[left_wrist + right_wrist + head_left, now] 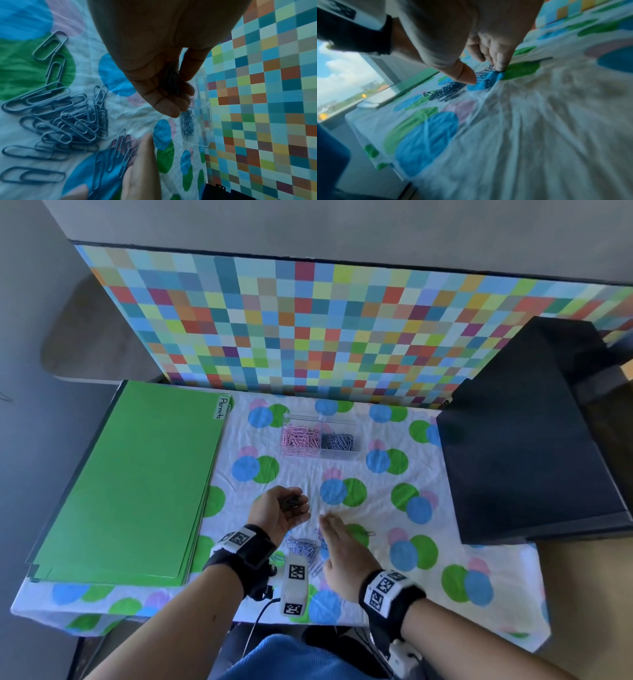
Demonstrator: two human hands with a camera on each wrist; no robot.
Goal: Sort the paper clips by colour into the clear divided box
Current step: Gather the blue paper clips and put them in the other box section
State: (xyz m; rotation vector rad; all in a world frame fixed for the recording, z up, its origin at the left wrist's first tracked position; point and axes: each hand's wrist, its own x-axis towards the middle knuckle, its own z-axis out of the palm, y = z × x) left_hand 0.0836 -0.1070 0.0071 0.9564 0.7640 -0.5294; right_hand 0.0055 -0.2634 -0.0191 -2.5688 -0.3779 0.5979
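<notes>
Left hand: the left hand [286, 510] is palm up above the middle of the tabletop, fingers cupped round a small bunch of blue clips [293, 501]; the left wrist view shows them lying in the curl of the fingers [169, 104].
Right hand: the right hand [346, 556] lies flat and spread near the front edge, fingers straight, their tips pressing on the cloth [486, 546] beside the loose clips; it holds nothing.
Loose pile: a heap of blue clips [303, 547] lies on the cloth near the front edge, between the two wrists and just left of the right hand; one stray clip [370, 533] lies just right of its fingertips.
Box: the clear divided box [320, 436] stands toward the back edge, pink clips [299, 438] in its left compartment, blue clips [339, 441] in its right one.
Key relation: the box lies straight beyond the cupped left hand, toward the back edge and slightly right, its long side running left to right; the blue compartment is the farther half from that hand.
Likely step: carrying the cupped bunch to the right compartment, I judge.
Risk: tipped too early, clips could land among the pink ones.
Other things: a stack of green folders [137, 484] at the left edge, a dark box [527, 460] at the right.
</notes>
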